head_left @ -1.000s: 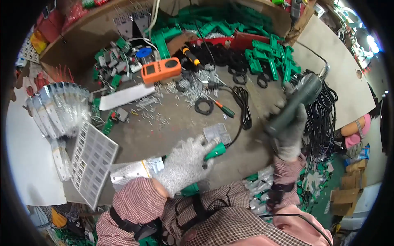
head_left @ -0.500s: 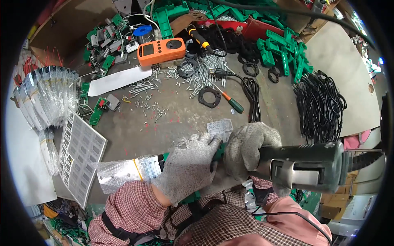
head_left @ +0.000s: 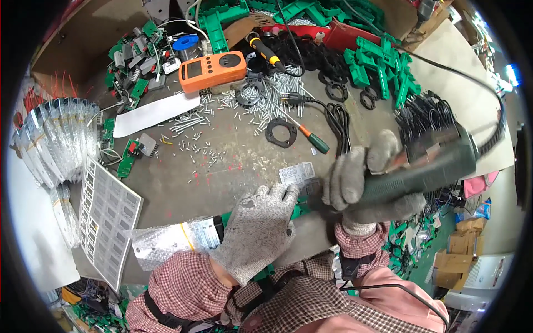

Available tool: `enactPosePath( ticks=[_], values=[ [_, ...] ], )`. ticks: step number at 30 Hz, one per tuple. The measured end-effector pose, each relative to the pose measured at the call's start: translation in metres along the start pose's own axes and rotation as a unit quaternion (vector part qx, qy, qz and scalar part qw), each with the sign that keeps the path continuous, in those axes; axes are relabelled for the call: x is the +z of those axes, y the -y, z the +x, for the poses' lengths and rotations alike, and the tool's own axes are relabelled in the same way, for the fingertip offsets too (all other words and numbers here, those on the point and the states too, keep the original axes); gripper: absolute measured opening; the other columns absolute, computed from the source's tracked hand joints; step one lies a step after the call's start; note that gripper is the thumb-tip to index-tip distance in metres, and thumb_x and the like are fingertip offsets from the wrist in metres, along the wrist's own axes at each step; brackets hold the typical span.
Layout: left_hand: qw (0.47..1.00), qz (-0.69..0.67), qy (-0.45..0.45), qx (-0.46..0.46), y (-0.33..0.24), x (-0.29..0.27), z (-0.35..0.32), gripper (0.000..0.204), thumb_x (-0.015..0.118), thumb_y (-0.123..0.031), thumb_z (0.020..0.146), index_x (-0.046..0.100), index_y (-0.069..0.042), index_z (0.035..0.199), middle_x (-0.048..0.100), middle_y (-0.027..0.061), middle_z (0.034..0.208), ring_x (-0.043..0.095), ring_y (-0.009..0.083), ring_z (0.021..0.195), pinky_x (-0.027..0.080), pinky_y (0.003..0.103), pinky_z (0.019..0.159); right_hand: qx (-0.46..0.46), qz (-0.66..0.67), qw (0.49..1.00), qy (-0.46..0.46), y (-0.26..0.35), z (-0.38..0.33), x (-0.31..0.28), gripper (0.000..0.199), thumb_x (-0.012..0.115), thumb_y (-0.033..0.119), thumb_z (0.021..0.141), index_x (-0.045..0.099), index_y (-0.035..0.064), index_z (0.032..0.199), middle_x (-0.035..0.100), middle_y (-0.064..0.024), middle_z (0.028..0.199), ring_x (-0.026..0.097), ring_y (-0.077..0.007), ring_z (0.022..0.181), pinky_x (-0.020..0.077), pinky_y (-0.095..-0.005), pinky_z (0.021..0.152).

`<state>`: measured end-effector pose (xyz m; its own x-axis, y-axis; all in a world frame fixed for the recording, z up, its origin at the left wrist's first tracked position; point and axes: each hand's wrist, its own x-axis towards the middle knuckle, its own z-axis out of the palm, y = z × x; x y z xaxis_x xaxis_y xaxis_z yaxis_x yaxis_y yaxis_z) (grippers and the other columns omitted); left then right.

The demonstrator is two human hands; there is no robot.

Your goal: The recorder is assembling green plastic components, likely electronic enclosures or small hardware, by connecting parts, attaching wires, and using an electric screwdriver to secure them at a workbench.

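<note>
My left hand (head_left: 256, 230), in a grey knit glove, lies over a green plastic casing (head_left: 301, 210) and grips it near the table's front edge. Most of the casing is hidden beneath the glove. Just past the fingertips is a grey printed label (head_left: 297, 173). To the right, my right hand (head_left: 348, 180), gloved alike, is wrapped round a dark green corded power tool (head_left: 416, 175). The tool is smeared by motion and tilts up to the right; its front end points toward the casing, but the tip cannot be made out.
Loose screws (head_left: 272, 94), black ring plates (head_left: 281, 133) and a screwdriver (head_left: 315, 139) lie ahead. Behind them are an orange meter (head_left: 214, 71) and green housings (head_left: 383, 69). A label sheet (head_left: 108, 222) and bubble-wrapped parts (head_left: 172, 240) sit left; black cables (head_left: 427, 116) lie right.
My right hand has shifted its hold, and the tool's rear end has swung upward and away from me. The left hand has stayed almost in place over the casing.
</note>
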<state>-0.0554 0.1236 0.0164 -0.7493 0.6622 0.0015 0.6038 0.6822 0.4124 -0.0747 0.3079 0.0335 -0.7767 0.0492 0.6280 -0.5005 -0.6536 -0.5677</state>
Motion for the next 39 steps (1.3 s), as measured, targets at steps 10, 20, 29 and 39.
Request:
enactPosePath(
  ticks=[10, 20, 29, 39],
  values=[
    [0.998, -0.008, -0.021, 0.052, 0.003, -0.004, -0.002, 0.046, 0.063, -0.021, 0.086, 0.06, 0.0, 0.126, 0.062, 0.0117, 0.107, 0.061, 0.0275, 0.103, 0.049, 0.041, 0.088, -0.033, 0.138, 0.99, -0.005, -0.032, -0.01, 0.006, 0.058, 0.076, 0.046, 0.086, 0.051, 0.0016, 0.114, 0.063, -0.0161, 0.089, 0.064, -0.0251, 0.072, 0.0558, -0.0389, 0.058],
    [0.991, -0.08, -0.104, 0.02, 0.012, 0.015, -0.007, 0.048, 0.068, -0.029, 0.089, 0.059, -0.001, 0.127, 0.063, 0.019, 0.117, 0.061, 0.0384, 0.109, 0.047, 0.052, 0.098, 0.182, 0.204, 0.943, 0.19, -0.008, -0.021, 0.029, 0.055, 0.082, 0.028, 0.081, 0.057, -0.0016, 0.119, 0.065, -0.0168, 0.105, 0.065, -0.0247, 0.088, 0.056, -0.0395, 0.074],
    [0.983, -0.153, -0.091, 0.035, 0.024, 0.013, -0.001, 0.04, 0.073, -0.026, 0.083, 0.068, -0.002, 0.115, 0.072, 0.0239, 0.099, 0.071, 0.0418, 0.095, 0.055, 0.051, 0.084, 0.242, 0.256, 0.868, 0.35, -0.048, -0.052, 0.078, 0.039, 0.084, 0.016, 0.082, 0.065, -0.0059, 0.107, 0.068, -0.021, 0.099, 0.068, -0.0297, 0.083, 0.0569, -0.042, 0.07],
    [0.986, -0.109, -0.11, 0.056, 0.017, 0.023, 0.003, 0.031, 0.067, -0.029, 0.083, 0.078, -0.001, 0.09, 0.075, 0.023, 0.089, 0.076, 0.0356, 0.084, 0.059, 0.048, 0.076, 0.184, 0.215, 0.898, 0.337, -0.04, -0.049, 0.092, 0.036, 0.081, 0.024, 0.088, 0.066, -0.0077, 0.099, 0.07, -0.0249, 0.086, 0.072, -0.036, 0.072, 0.0597, -0.0458, 0.057]
  ],
)
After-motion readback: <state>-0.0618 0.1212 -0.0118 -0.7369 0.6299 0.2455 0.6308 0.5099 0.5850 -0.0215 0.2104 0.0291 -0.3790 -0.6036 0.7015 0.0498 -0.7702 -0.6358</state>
